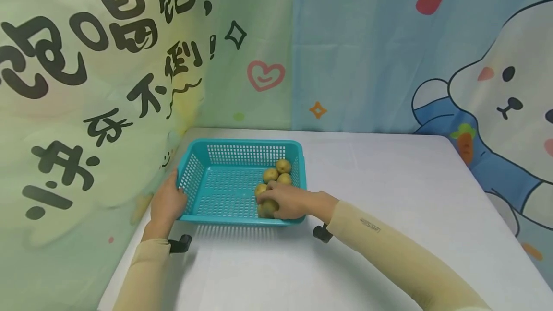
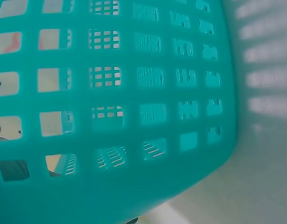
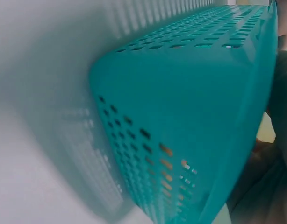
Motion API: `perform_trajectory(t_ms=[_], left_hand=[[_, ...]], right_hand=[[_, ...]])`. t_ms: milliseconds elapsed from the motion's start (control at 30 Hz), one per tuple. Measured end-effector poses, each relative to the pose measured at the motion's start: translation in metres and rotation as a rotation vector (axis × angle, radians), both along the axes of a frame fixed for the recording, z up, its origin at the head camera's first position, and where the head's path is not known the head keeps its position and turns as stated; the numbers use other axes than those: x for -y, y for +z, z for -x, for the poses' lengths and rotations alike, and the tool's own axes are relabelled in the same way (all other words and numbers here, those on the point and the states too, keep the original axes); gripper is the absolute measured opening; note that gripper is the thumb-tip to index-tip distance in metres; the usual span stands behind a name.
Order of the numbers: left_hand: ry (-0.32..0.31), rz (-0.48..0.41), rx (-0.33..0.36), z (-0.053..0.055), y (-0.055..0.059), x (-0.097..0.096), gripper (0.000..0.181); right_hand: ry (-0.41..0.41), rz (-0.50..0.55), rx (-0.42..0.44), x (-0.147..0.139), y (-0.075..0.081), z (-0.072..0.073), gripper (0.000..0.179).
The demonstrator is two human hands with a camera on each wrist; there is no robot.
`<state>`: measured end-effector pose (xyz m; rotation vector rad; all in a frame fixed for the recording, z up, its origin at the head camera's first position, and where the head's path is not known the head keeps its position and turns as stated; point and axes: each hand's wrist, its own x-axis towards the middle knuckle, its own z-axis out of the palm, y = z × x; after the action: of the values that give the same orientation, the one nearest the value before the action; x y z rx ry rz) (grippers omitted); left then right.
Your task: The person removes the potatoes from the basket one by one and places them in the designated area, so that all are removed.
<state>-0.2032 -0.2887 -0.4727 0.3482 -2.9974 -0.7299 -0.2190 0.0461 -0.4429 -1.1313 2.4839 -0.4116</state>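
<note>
A turquoise plastic basket [image 1: 233,221] with latticed walls sits on the white table. My left hand [image 1: 167,201] grips its left rim near the front corner. Several small yellow-brown potatoes [image 1: 270,175] lie along the basket's right side. Reaching over the right front corner, my right hand [image 1: 288,200] has its fingers curled round a potato [image 1: 269,208] near the front wall, partly hidden by the hand. The left wrist view is filled by the basket wall [image 2: 129,135]. In the right wrist view, the basket's corner [image 3: 181,93] covers most of my right hand.
White table surface [image 1: 380,196] extends to the right and in front of the basket. A printed curtain [image 1: 242,85] hangs behind the table and along its left side. A rabbit picture [image 1: 510,133] is printed at the right.
</note>
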Motion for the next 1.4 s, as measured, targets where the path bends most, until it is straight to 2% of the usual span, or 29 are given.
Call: perform_trajectory(t_ms=[100,233,333,433,533,633,767,867,967,1067,1200,1400], left_hand=[[-0.004,-0.003,0.002,-0.001,0.0,0.0,0.065],[-0.003,-0.003,0.001,-0.002,0.0,0.0,0.064],[-0.002,-0.005,-0.005,-0.001,0.0,0.0,0.064],[0.002,-0.014,-0.005,-0.001,-0.001,-0.001,0.065],[0.012,-0.024,-0.004,-0.002,0.0,-0.001,0.064],[0.018,-0.023,-0.003,-0.003,0.001,-0.001,0.062],[0.021,-0.008,-0.005,-0.004,0.001,-0.002,0.062],[0.018,-0.001,-0.009,-0.004,0.002,-0.003,0.061],[0.011,0.002,-0.008,-0.004,0.002,-0.004,0.061],[0.009,-0.003,0.001,-0.004,0.003,-0.005,0.061],[0.014,-0.013,0.012,-0.003,0.005,-0.005,0.062],[0.021,-0.02,0.006,-0.003,0.004,-0.006,0.061]], right_hand=[[-0.023,0.078,-0.004,-0.008,-0.003,-0.001,0.05],[-0.073,0.22,-0.018,-0.019,-0.003,0.001,0.043],[-0.148,0.335,-0.025,-0.03,0.003,0.006,0.041],[-0.212,0.454,-0.038,-0.044,0.01,0.012,0.046],[-0.265,0.536,-0.072,-0.059,0.013,0.018,0.051],[-0.335,0.586,-0.117,-0.075,0.01,0.025,0.047],[-0.516,0.628,-0.155,-0.097,-0.002,0.035,0.041],[-0.664,0.649,-0.113,-0.115,-0.015,0.041,0.046],[-0.764,0.639,-0.049,-0.132,-0.029,0.047,0.054],[-0.813,0.597,-0.04,-0.147,-0.043,0.048,0.054],[-0.83,0.55,-0.057,-0.157,-0.058,0.045,0.052],[-0.858,0.514,0.033,-0.161,-0.077,0.041,0.055]])
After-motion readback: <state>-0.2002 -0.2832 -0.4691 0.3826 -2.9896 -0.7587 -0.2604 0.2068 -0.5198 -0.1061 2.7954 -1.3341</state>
